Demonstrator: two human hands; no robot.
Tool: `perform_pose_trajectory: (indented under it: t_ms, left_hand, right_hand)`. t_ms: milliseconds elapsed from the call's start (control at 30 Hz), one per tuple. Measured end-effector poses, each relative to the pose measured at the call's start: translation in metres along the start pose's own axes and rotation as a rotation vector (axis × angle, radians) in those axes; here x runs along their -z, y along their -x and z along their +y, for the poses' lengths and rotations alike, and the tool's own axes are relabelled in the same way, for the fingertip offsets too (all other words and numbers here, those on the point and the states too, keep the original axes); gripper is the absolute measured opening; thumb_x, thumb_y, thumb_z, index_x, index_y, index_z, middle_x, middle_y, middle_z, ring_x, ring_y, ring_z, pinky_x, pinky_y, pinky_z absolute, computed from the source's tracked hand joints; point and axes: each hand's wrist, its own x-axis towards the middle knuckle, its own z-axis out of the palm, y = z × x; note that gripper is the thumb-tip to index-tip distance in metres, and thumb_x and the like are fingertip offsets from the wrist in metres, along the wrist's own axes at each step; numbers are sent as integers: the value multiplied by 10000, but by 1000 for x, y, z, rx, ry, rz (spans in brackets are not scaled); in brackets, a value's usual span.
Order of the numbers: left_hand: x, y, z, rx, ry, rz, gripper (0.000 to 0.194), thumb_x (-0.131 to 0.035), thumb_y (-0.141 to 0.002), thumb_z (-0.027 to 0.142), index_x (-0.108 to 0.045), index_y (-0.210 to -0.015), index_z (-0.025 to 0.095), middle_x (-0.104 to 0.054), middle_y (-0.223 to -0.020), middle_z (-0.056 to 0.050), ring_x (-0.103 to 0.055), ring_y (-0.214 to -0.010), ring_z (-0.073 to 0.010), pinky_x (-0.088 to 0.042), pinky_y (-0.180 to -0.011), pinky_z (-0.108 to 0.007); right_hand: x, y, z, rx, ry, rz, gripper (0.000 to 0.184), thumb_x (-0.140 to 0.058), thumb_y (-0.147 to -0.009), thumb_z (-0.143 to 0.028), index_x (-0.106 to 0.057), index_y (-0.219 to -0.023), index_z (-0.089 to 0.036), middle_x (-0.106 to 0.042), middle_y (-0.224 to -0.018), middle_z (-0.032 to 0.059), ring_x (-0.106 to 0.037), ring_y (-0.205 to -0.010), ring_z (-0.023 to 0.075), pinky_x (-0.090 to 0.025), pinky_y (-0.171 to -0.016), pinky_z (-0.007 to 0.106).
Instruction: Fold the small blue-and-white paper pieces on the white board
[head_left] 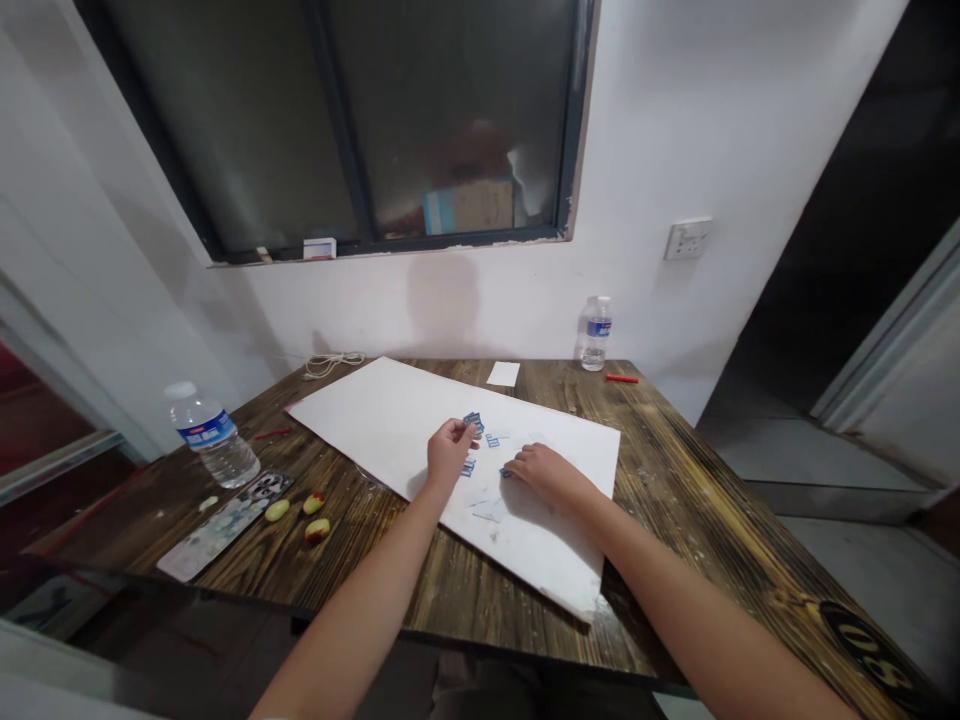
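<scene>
My left hand [448, 450] is closed, its thumb and fingers pinching a small bunch of flat blue pieces [473, 421] just above a white board [360, 410]. My right hand [538, 470] rests low on the board with its fingertips together at another small blue piece [505, 473], mostly covered by the fingers. Between the hands lies a blue comb-like outline piece [492, 441]. A similar blue piece [468, 468] is beside my left wrist. Thin dark marks or strips [486, 515] show nearer the board's front edge; I cannot make out which.
The board lies askew on a dark wooden table [675, 530]. On the left are a water bottle [202, 435], a panda-patterned case [225, 525] and several yellow-green fruits [316, 530]. Behind are a coiled cable [330, 364], white card [503, 374], another bottle [597, 335] and red pen [622, 379].
</scene>
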Motion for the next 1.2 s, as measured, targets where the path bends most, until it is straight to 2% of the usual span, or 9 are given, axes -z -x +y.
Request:
perform_pose_trajectory:
  t_ms: [100,500,700,800,933,1033,1200]
  left_hand:
    - [0,0,0,-3,-10,-4,251,-619,-765,431,-556,-758,188,-707,-708,-23,-670,-595,-145,-417,-465,-189]
    - [-2,3,1,-32,-20,-20,255,-622,-763,432,-555,-743,186,-705,-703,-25,-664,-583,-143,-417,-460,-191]
    - [-2,3,2,-28,-19,-26,261,-621,-758,438,-548,-736,188,-700,-692,-19,-659,-582,-145,-409,-465,-197]
    - [-2,3,2,-34,-20,-27,261,-621,-761,437,-545,-737,189,-695,-688,-19,-659,-586,-146,-413,-473,-200]
    - [-3,4,3,-36,-15,-26,262,-630,-751,442,-557,-734,190,-699,-689,-21,-660,-584,-150,-432,-492,-211]
    - [-3,5,4,-47,-23,-33,267,-634,-746,448,-558,-731,192,-704,-694,-24,-665,-592,-156,-440,-500,-216]
    - [-3,6,5,-51,-31,-32,253,-623,-761,433,-558,-738,190,-705,-697,-27,-665,-587,-152,-433,-498,-212]
  right_hand:
    - [4,0,1,69,51,-33,214,-503,-904,-145,-693,-1000,-129,-707,-854,104,-627,-818,218,-381,-748,310]
    - [1,-1,-3,95,144,-28,174,-517,-871,-109,-676,-941,-109,-695,-865,124,-620,-813,218,-372,-728,307]
    - [1,1,-1,35,-3,16,163,-533,-885,-157,-691,-924,-151,-677,-888,92,-583,-848,195,-368,-757,293]
    - [-3,2,5,-26,-165,48,153,-594,-856,-188,-703,-963,-193,-663,-944,62,-555,-906,187,-370,-791,275]
    - [-11,2,10,-226,-312,90,166,-680,-802,-270,-695,-956,-210,-625,-1009,58,-516,-959,207,-372,-818,284]
    - [-16,1,10,-345,-331,75,182,-704,-782,-303,-686,-933,-202,-600,-1037,69,-495,-987,221,-365,-818,295]
    - [-17,-1,7,-433,-313,20,181,-688,-799,-341,-685,-919,-205,-579,-1065,84,-476,-1026,246,-345,-784,313]
